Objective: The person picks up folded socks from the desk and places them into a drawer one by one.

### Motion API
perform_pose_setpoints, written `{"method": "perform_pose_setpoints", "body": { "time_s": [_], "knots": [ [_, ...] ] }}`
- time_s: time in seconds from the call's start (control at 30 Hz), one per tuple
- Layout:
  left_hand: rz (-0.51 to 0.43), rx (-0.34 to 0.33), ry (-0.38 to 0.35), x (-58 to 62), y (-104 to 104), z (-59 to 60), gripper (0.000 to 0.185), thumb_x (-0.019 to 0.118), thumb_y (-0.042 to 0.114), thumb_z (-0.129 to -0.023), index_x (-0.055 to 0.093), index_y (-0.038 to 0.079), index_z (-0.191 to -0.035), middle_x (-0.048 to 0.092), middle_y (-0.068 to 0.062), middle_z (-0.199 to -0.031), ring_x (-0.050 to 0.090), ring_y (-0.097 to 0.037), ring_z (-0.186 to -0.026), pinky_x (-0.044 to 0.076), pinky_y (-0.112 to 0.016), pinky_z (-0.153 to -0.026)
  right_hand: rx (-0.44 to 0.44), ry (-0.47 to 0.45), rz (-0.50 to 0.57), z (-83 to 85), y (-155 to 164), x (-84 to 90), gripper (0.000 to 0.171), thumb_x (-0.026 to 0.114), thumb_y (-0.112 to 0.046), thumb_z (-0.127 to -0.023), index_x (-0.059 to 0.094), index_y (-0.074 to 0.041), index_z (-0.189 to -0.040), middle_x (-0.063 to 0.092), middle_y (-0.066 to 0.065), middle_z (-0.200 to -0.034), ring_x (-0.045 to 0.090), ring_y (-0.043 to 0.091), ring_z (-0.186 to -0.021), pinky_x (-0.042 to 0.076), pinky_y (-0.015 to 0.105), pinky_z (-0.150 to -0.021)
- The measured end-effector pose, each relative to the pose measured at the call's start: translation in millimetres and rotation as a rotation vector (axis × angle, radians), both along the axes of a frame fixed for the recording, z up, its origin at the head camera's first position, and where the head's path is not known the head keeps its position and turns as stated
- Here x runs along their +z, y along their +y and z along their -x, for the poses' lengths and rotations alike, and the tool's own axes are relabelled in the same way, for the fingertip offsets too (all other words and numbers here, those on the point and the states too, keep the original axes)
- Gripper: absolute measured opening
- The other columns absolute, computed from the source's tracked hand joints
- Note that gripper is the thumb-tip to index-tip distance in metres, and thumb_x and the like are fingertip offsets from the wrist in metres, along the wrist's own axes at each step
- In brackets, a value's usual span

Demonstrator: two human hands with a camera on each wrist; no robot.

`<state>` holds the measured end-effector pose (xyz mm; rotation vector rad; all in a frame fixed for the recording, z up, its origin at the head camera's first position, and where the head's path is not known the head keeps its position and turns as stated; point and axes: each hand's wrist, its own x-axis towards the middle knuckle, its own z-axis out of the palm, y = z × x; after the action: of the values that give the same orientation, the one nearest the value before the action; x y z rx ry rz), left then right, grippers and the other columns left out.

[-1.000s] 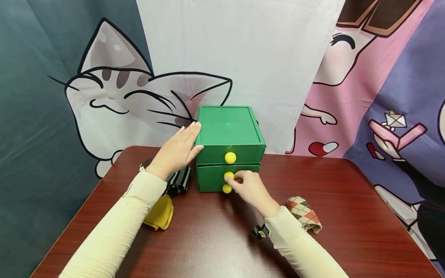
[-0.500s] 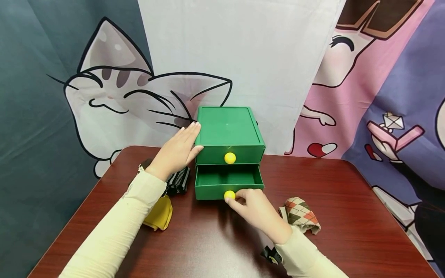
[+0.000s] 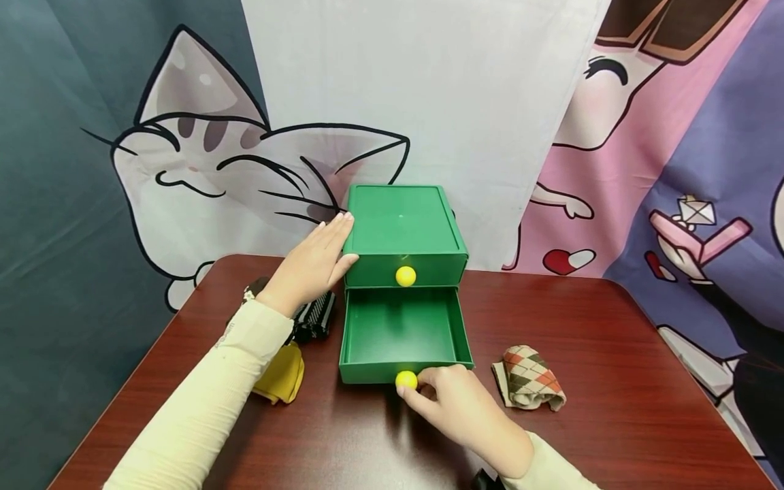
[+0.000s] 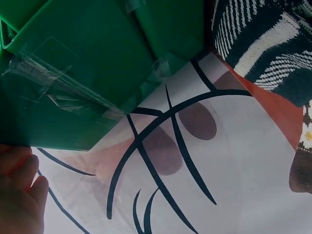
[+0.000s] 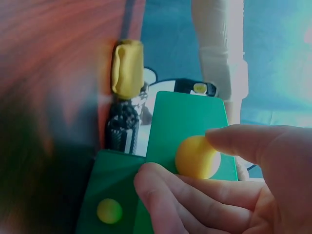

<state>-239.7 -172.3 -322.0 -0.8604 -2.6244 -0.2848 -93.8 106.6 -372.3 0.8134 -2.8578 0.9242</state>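
Observation:
A green two-drawer box (image 3: pixel 401 228) stands at the back middle of the dark red table (image 3: pixel 612 354). Its lower drawer (image 3: pixel 401 333) is pulled far out, and only its green floor shows inside. My right hand (image 3: pixel 429 389) pinches that drawer's yellow knob (image 3: pixel 406 380) between thumb and fingers; the right wrist view shows the knob (image 5: pixel 196 157) held the same way. My left hand (image 3: pixel 318 258) lies flat with straight fingers against the box's left side. The upper drawer stays closed, its yellow knob (image 3: pixel 405 275) untouched.
A black-and-white striped sock (image 3: pixel 315 316) and a yellow sock (image 3: pixel 282 374) lie left of the box, under my left forearm. An argyle sock (image 3: pixel 528 378) lies right of the drawer. Printed cartoon curtains hang behind the table.
The lower drawer has slid out toward me, from almost closed to far open, pulled by my right hand on its knob. My left hand has stayed on the box's side.

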Motion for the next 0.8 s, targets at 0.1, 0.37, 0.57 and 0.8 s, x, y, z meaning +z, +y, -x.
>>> {"method": "perform_pose_setpoints", "body": {
  "time_s": [0.1,0.37,0.57,0.8],
  "knots": [
    [-0.004,-0.005,-0.002,0.4,0.6,0.4,0.065,0.048,0.031,-0.109,0.025,-0.007,-0.157,0.028,-0.021,-0.163,0.022,-0.031,-0.153,0.016,-0.045,-0.125,0.003,-0.003,-0.014,-6.4,1.6,-0.8,0.041,0.068,-0.040,-0.097,0.053,-0.025,-0.062,0.036,-0.020,-0.055,0.033,-0.004,-0.051,0.030,0.017,-0.047],
    [-0.018,-0.008,0.001,-1.4,0.3,1.7,0.065,0.048,0.031,-0.109,0.025,-0.007,-0.157,0.028,-0.021,-0.163,0.022,-0.031,-0.153,0.013,-0.042,-0.126,0.009,0.008,-0.034,-15.2,2.1,-2.7,0.043,0.068,-0.040,-0.097,0.048,-0.025,-0.061,0.029,-0.020,-0.055,0.028,-0.005,-0.050,0.025,0.016,-0.046],
    [-0.023,-0.012,-0.008,-0.4,0.9,1.6,0.065,0.047,0.031,-0.109,0.025,-0.007,-0.157,0.028,-0.020,-0.163,0.021,-0.030,-0.154,0.013,-0.041,-0.126,0.015,-0.019,-0.031,-17.1,5.8,1.4,0.037,0.068,-0.038,-0.097,0.055,-0.025,-0.065,0.037,-0.021,-0.056,0.034,-0.006,-0.051,0.031,0.016,-0.047],
    [-0.022,-0.012,-0.015,0.7,0.0,1.5,0.066,0.047,0.031,-0.109,0.025,-0.008,-0.157,0.028,-0.021,-0.163,0.021,-0.031,-0.154,0.013,-0.042,-0.126,0.095,-0.104,0.054,-18.1,26.3,24.7,0.016,0.068,-0.035,-0.098,0.075,-0.025,-0.087,0.062,-0.024,-0.075,0.055,-0.007,-0.066,0.049,0.019,-0.060]
  ]
}}
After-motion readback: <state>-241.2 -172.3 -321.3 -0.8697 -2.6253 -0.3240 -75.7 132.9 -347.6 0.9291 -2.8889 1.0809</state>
